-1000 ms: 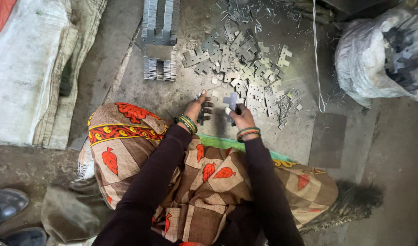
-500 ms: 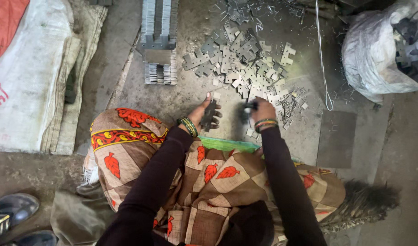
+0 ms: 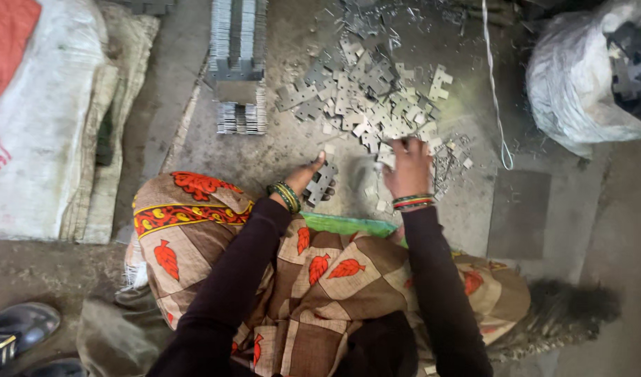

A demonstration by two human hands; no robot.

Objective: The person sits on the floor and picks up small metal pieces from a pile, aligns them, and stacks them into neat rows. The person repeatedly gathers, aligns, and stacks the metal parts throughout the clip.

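Fingers of the right hand [image 3: 407,167] had reached forward from beside the left hand [image 3: 313,180] into the scattered metal stampings [image 3: 366,105], closing on one, while the left gripped a stacked bundle [image 3: 322,184].

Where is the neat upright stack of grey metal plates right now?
Head view, upper left of centre: the stack of grey metal plates stands on the floor, left of the loose metal pieces, ahead of the left hand.

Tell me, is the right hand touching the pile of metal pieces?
Touching: the head view shows the right hand with fingers resting on the near edge of the metal pieces.
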